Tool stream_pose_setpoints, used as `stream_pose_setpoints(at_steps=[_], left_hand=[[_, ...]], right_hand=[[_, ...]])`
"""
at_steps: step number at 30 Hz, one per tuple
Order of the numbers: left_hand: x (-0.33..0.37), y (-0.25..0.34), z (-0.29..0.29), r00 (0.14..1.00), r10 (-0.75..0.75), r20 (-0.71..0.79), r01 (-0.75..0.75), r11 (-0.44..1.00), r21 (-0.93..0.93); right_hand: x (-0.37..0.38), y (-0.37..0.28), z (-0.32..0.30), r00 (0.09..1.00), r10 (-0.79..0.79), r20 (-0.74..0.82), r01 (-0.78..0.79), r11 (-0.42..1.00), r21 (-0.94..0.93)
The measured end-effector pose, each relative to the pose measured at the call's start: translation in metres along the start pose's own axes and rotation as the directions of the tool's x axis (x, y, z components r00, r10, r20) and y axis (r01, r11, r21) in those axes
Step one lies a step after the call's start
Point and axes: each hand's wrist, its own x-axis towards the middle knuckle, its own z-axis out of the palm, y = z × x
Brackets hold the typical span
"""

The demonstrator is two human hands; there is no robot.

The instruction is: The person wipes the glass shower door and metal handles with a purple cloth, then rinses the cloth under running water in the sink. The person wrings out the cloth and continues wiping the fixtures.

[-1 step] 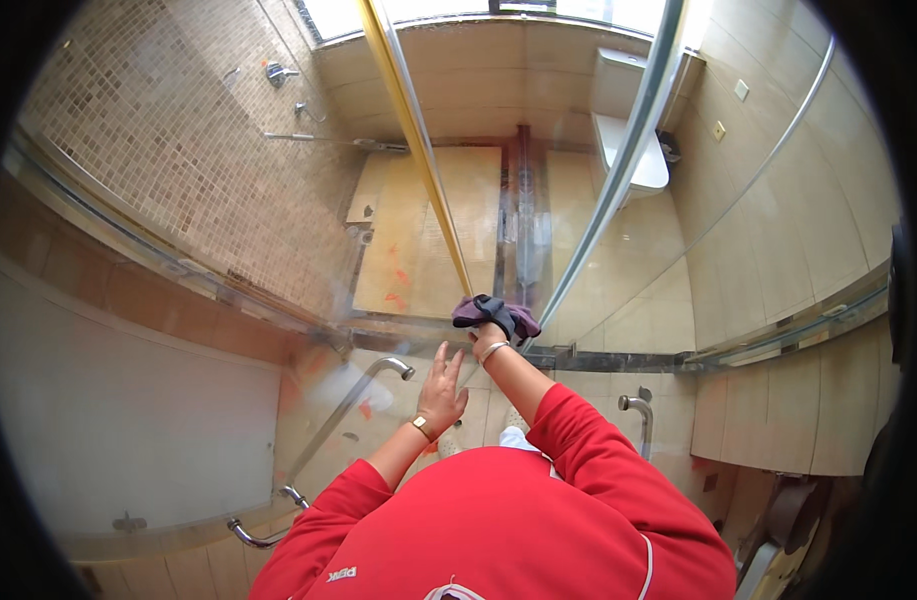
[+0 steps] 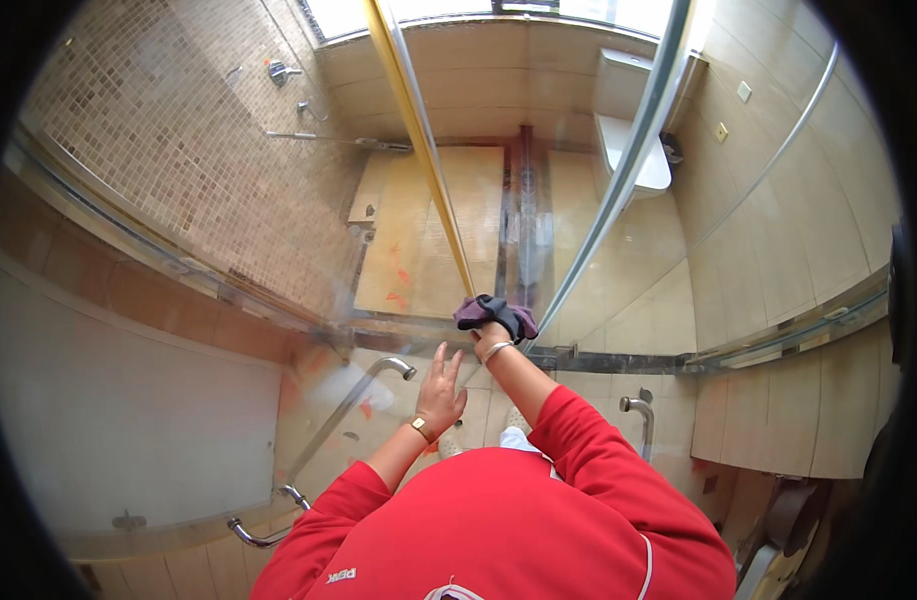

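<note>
A bunched purple and dark grey cloth [image 2: 494,316] is in my right hand [image 2: 492,338], whose fingers are mostly hidden beneath it. The cloth lies against the glass, between the lower ends of a gold-edged upright strip [image 2: 428,150] and a silver upright strip [image 2: 618,190] as they appear in the picture. My left hand [image 2: 441,394] is a little to the left and nearer to me, with its fingers stretched out and apart and nothing in it. It is close to the glass; whether it touches cannot be made out. A watch is on the left wrist and a bangle on the right.
A curved chrome handle [image 2: 388,367] rises left of my left hand; another chrome handle [image 2: 636,404] is at right. Beyond the glass are a white toilet [image 2: 633,160], a mosaic wall [image 2: 168,150] and shower fittings [image 2: 280,73]. A pale white panel [image 2: 128,420] fills the left.
</note>
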Motion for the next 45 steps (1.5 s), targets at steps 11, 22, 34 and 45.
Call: stream_pose_setpoints(at_steps=[11, 22, 34, 45], left_hand=[[-0.023, -0.021, -0.010, 0.992, -0.001, -0.129, 0.027, 0.978, 0.206], [-0.019, -0.026, -0.009, 0.996, 0.010, -0.090, -0.001, 0.995, 0.102], [-0.035, -0.056, 0.026, 0.989, 0.011, 0.148, 0.001, 0.997, -0.078], [-0.036, -0.051, 0.014, 0.976, -0.045, 0.215, 0.051, 0.998, -0.024]], right_hand=[[-0.208, -0.132, 0.016, 0.255, -0.680, 0.687, 0.902, 0.423, 0.083], [-0.007, -0.100, -0.088, 0.987, -0.044, 0.156, 0.018, 0.986, 0.164], [-0.219, -0.240, -0.053, -0.242, -0.953, 0.184, 0.931, -0.281, -0.233], [0.032, -0.123, -0.144, 0.295, -0.955, -0.043, 0.848, 0.282, -0.449]])
